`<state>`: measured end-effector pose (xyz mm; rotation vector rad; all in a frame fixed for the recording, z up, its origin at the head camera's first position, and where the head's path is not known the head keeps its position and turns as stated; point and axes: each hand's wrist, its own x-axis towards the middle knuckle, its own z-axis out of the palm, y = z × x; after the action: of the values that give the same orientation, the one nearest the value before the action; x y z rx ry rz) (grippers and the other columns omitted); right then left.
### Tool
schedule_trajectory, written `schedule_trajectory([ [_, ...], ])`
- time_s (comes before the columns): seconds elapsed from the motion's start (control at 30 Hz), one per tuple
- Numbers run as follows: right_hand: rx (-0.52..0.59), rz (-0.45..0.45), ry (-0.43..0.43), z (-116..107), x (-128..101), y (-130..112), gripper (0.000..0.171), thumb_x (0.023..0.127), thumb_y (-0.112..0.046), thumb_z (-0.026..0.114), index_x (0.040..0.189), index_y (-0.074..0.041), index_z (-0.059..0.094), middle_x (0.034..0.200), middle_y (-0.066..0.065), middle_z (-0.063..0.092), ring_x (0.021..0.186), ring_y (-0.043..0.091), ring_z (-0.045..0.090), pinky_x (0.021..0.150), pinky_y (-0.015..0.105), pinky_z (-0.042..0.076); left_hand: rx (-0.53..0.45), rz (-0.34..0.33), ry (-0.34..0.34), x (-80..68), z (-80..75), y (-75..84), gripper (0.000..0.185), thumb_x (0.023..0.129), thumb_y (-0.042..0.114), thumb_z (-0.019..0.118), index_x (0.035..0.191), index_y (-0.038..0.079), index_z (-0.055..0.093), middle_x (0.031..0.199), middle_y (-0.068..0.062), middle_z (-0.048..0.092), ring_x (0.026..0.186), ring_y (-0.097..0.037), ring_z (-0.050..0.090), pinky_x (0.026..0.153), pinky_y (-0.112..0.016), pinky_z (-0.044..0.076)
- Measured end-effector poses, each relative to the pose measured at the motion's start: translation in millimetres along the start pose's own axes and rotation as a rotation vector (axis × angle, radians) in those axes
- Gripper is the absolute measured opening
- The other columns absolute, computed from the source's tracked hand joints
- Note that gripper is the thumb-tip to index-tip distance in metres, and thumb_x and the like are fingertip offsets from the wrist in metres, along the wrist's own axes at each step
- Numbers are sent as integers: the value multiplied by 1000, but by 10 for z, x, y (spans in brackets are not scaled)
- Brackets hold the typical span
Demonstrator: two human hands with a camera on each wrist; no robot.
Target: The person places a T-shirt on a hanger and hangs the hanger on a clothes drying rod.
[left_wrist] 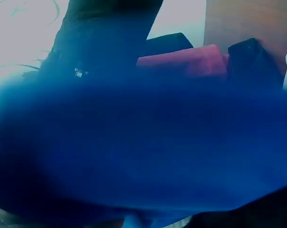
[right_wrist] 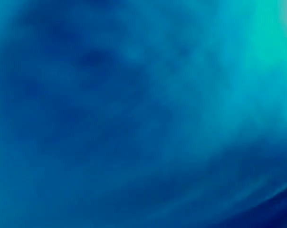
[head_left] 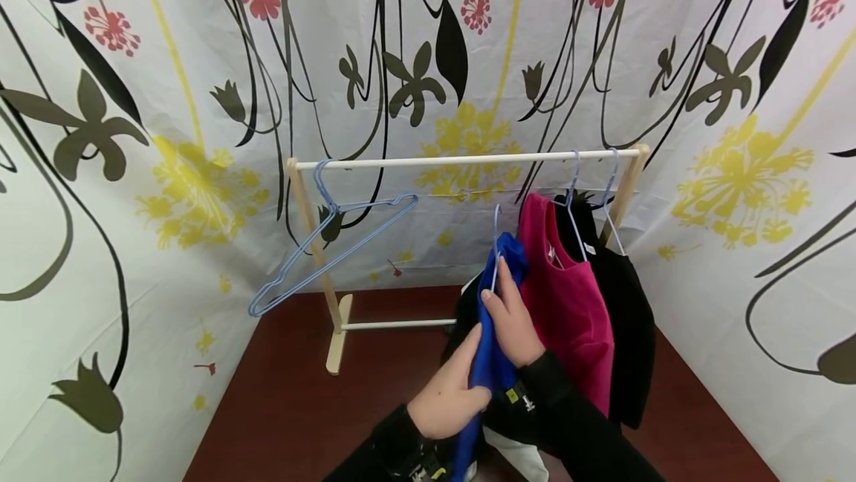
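Both hands grasp a blue garment (head_left: 490,348) in front of a small wooden clothes rack (head_left: 468,161) on a brown tabletop (head_left: 281,408). The left hand (head_left: 449,396) grips its lower folds; the right hand (head_left: 513,322) pinches cloth and wire hanger (head_left: 496,244) near the collar, just left of a hanging pink shirt (head_left: 568,296).
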<state>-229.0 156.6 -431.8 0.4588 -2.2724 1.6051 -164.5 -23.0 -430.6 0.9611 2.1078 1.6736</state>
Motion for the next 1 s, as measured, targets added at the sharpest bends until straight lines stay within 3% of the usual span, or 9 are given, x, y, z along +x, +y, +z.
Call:
schedule_trajectory([
  [0.1, 34, 29, -15, -109, 73, -64, 63, 111, -28, 37, 163, -16, 3, 169, 5, 3, 153, 26, 2, 120, 52, 6, 19, 42, -46, 87, 15, 77, 95, 87, 2, 50, 163, 25, -3, 168, 8, 3, 146, -15, 27, 114, -32, 26],
  [0.23, 28, 40, 7, -222, 193, -154, 61, 112, -33, 32, 163, -19, 3, 169, 1, 3, 153, 23, 4, 121, 49, 7, 56, 66, -47, 233, 7, 199, 93, 89, 5, 50, 162, 24, -4, 167, 9, 0, 147, -11, 22, 114, -30, 25],
  [0.43, 19, 21, 31, -346, 419, -247, 61, 112, -37, 28, 163, -19, 1, 168, 11, 10, 153, 23, 11, 121, 46, 10, 58, 87, -35, 467, -28, 340, 92, 91, 3, 47, 161, 28, -7, 167, 10, -3, 135, -18, 39, 97, -28, 37],
  [0.6, 13, 26, 46, -458, 618, -301, 59, 112, -37, 28, 163, -21, 3, 169, 4, 8, 152, 17, 8, 121, 40, 9, 70, 93, -25, 673, -85, 457, 91, 91, 4, 46, 161, 27, -7, 166, 14, -5, 142, -7, 27, 107, -28, 30],
  [0.73, -7, 36, 54, -537, 753, -301, 59, 112, -37, 28, 163, -19, 3, 169, -3, 3, 153, 16, 4, 121, 40, 6, 79, 76, -21, 829, -121, 525, 89, 92, 4, 45, 161, 26, -8, 165, 15, -7, 147, -1, 12, 114, -29, 23],
  [1.0, -64, 89, 35, -678, 817, -206, 61, 112, -40, 21, 162, -13, -1, 169, 8, 2, 154, 26, 6, 122, 43, 6, 123, -3, -9, 1073, -73, 519, 87, 95, 9, 47, 161, 26, -6, 166, 13, -5, 145, 0, 15, 106, -28, 28],
])
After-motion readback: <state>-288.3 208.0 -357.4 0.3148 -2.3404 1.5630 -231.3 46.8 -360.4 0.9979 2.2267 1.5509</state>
